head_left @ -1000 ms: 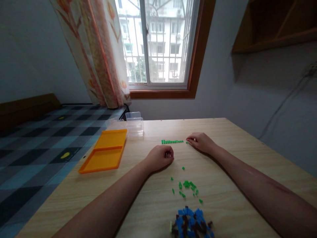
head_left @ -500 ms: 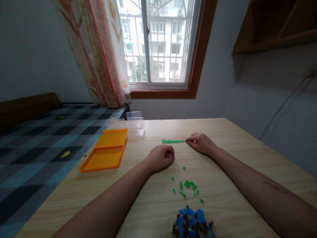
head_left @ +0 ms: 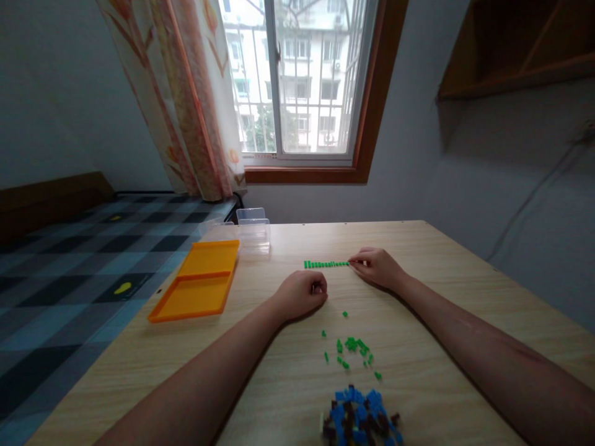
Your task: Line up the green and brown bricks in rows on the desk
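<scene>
A straight row of small green bricks lies on the wooden table. My right hand rests on the table with its fingertips pinched together at the row's right end, touching the last brick. My left hand lies in a loose fist a little nearer to me, below the row, with nothing visible in it. Between my forearms sits a scatter of loose green bricks. Closer to me is a heap of blue and dark bricks.
An open orange tray lies at the table's left edge, with a clear plastic box behind it. Left of the table is a bed with a checked cover. A window and curtain stand behind the table.
My right hand has slid a small green brick leftward against the right end of the row, closing the gap. My left hand has stayed in place.
</scene>
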Tool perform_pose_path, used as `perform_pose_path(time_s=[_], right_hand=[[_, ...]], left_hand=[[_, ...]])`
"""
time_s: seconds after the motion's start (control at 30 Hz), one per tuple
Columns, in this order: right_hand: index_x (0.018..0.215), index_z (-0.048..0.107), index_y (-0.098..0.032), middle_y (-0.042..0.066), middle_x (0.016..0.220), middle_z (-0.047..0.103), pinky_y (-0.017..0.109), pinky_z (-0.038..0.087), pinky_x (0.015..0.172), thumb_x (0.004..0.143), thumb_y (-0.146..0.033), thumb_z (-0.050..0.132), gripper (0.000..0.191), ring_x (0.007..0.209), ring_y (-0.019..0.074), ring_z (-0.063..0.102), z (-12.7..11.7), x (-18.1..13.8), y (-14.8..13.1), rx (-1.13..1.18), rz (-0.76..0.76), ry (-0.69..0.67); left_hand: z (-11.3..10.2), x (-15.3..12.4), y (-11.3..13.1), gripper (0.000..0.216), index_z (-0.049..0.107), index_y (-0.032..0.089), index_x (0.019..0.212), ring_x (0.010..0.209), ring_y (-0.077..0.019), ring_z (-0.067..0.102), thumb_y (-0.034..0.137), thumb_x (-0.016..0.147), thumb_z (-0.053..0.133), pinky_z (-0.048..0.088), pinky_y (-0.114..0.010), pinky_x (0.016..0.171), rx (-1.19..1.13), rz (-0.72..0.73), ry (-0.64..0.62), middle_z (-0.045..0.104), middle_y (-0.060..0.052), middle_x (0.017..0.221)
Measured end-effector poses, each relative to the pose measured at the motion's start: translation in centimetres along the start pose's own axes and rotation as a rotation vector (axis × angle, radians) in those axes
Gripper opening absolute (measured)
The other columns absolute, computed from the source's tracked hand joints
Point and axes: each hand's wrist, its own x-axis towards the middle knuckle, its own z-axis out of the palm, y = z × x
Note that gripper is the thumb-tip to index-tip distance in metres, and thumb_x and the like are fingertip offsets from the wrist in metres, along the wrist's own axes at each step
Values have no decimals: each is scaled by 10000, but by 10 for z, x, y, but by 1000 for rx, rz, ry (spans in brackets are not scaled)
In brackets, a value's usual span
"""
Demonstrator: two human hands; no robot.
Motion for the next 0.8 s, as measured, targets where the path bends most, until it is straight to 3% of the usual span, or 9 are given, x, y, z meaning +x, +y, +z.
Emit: perform_pose_path(time_s=[0.07,0.23,0.4,0.5,0.6,0.8], right_hand=[[865,782,-158,62,750,691,247,416,607,850,-304,624,216,620,128,549,-6,0,-8,107,11,-71],[849,789,-159,26,669,657,206,379,524,771,-351,696,227,584,109,529,-24,2,-42,326,6,-506],[895,785,-193,3,705,676,195,419,547,725,-271,716,199,607,114,584,-22,-1,-72,296,-43,-685],[859,788,-194,3,710,689,198,421,556,716,-211,685,176,603,113,584,-17,-2,-77,240,-64,-688],[861,792,-189,7,693,693,206,419,557,731,-232,666,186,601,120,577,-16,0,-64,248,-39,-654],[876,794,-169,46,728,730,247,434,594,764,-315,648,234,632,156,606,-12,6,-6,78,268,-168]], left_hand=[[0,0,0,72,654,171,711,643,-121,520,145,709,587,381,-210,592,-12,2,2,609,16,671],[1,0,0,86,661,171,717,646,-120,519,140,710,581,380,-209,592,-24,1,10,607,17,665],[0,-1,0,91,666,170,728,648,-120,519,148,707,580,375,-209,591,-20,2,13,609,18,669],[0,-1,0,87,661,170,721,645,-120,516,144,701,581,372,-209,587,-15,4,10,609,19,668],[0,-1,0,82,665,170,722,646,-121,518,150,705,588,374,-210,587,-13,4,11,607,19,667],[2,0,-1,91,672,176,730,653,-129,526,162,713,584,381,-216,592,-3,-10,-1,613,13,671]])
